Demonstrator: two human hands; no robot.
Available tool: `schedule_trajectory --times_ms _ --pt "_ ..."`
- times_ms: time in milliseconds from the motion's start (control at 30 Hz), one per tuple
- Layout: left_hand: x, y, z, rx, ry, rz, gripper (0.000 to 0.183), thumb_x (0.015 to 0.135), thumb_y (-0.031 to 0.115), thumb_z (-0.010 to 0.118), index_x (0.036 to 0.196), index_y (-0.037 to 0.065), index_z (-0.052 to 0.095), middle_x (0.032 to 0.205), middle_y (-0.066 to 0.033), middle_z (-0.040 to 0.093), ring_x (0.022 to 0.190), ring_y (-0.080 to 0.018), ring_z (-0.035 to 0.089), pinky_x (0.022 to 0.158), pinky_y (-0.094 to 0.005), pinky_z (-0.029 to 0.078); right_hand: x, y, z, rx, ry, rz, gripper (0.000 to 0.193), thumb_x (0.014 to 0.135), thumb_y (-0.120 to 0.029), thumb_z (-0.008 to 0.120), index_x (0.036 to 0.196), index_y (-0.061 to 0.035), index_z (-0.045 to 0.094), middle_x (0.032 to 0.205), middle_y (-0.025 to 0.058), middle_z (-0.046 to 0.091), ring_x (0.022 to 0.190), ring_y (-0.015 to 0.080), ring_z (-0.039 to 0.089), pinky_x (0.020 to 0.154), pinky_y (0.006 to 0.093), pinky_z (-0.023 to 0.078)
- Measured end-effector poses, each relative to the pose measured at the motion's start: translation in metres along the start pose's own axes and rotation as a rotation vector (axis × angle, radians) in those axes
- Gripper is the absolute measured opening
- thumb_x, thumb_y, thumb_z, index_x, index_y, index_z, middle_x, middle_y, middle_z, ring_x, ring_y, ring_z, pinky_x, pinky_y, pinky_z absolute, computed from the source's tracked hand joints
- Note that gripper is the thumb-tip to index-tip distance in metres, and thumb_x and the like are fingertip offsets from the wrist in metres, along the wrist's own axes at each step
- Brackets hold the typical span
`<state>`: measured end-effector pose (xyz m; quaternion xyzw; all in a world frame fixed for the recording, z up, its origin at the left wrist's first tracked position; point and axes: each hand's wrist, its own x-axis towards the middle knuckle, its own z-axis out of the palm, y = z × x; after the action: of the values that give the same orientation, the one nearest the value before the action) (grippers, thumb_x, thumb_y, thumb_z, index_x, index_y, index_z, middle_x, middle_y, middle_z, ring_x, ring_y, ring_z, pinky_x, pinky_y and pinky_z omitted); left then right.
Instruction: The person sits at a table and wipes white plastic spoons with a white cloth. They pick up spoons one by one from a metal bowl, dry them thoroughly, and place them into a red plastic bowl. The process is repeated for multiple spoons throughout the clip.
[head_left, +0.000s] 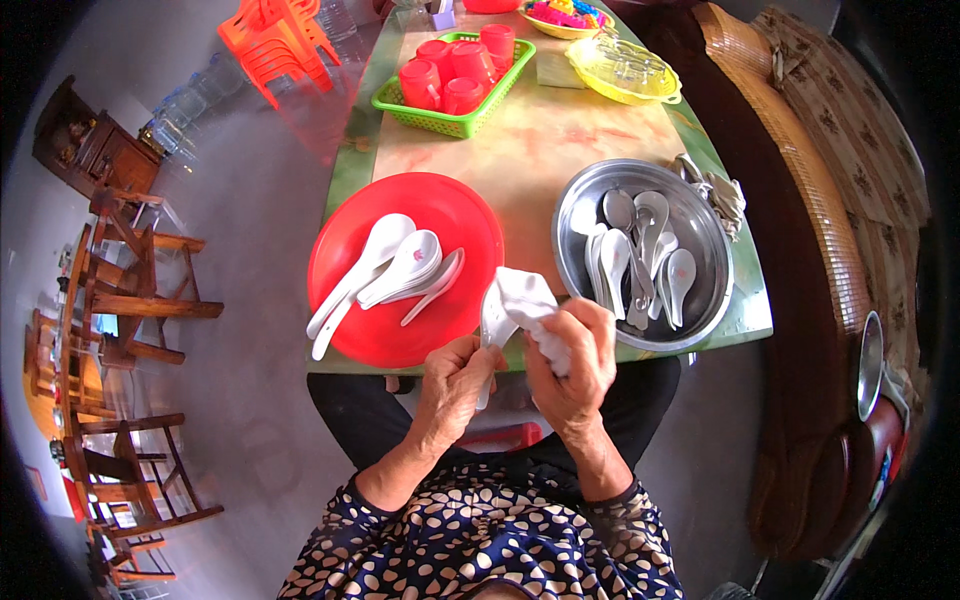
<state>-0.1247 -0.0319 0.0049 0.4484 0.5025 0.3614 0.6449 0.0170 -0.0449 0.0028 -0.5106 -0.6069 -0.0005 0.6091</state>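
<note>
My left hand (452,387) is closed around the handle of a white soup spoon (493,320), held upright just over the near table edge. A bunched white cloth (530,300) is gripped in my right hand (576,365); it lies against the spoon's bowl and hides part of it. On my left a red plate (455,215) carries several white soup spoons (408,262), some nested together. To my right stands a metal basin (712,300) with several white spoons (613,262) and some metal spoons (619,208) in it.
Farther back, a green basket (460,122) holds red cups (470,63). A yellow basket (655,92) with glassy items is at the back right. A crumpled cloth (725,200) lies beside the basin. Wooden chairs (140,300) stand left, a long wooden seat (800,170) right.
</note>
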Motion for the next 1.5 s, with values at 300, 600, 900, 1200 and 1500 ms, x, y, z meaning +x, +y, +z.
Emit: schedule_trajectory --times_ms 300,600,900,1200,1500 --pt "0.001 -0.007 0.008 0.172 -0.003 0.156 0.024 0.088 0.010 0.055 0.065 0.002 0.053 0.054 -0.0001 0.050 0.047 -0.0054 0.045 0.043 -0.0216 0.035 -0.003 0.003 -0.005 -0.089 -0.357 0.059 0.036 0.066 0.003 0.069 0.101 -0.0028 0.063 0.095 0.0109 0.057 0.081 0.0292 0.059 0.068 0.0363 0.050" --pt "-0.002 -0.004 0.011 0.012 -0.067 0.014 0.027 0.091 0.014 0.052 0.066 0.003 0.052 0.052 -0.0004 0.049 0.040 -0.0059 0.043 0.038 -0.0209 0.032 -0.005 0.014 0.004 -0.180 -0.204 -0.030 0.033 0.066 -0.004 0.067 0.098 -0.0089 0.063 0.090 0.0049 0.054 0.076 0.0238 0.057 0.059 0.0347 0.049" --pt "-0.003 -0.005 0.010 0.017 -0.062 -0.025 0.024 0.092 0.015 0.051 0.072 0.002 0.053 0.052 0.0001 0.049 0.039 -0.0059 0.042 0.037 -0.0203 0.032 -0.002 0.017 0.006 -0.113 -0.257 0.087 0.031 0.066 -0.003 0.067 0.096 -0.0088 0.062 0.086 0.0067 0.054 0.076 0.0262 0.058 0.061 0.0354 0.049" --pt "-0.005 -0.002 0.005 -0.012 -0.089 -0.039 0.023 0.092 0.017 0.050 0.076 0.001 0.056 0.054 0.0004 0.049 0.040 -0.0058 0.043 0.037 -0.0203 0.033 0.001 0.017 0.000 0.123 -0.450 0.054 0.026 0.071 -0.004 0.066 0.095 -0.0103 0.063 0.085 0.0066 0.053 0.078 0.0269 0.058 0.063 0.0363 0.050" --pt "-0.011 -0.007 0.009 -0.035 -0.034 0.007 0.021 0.090 0.014 0.053 0.073 0.002 0.056 0.052 0.0013 0.047 0.041 -0.0055 0.043 0.038 -0.0208 0.032 -0.007 0.008 0.018 -0.283 -0.129 0.077 0.030 0.070 -0.006 0.067 0.099 -0.0091 0.059 0.086 0.0081 0.053 0.077 0.0260 0.057 0.060 0.0353 0.048"
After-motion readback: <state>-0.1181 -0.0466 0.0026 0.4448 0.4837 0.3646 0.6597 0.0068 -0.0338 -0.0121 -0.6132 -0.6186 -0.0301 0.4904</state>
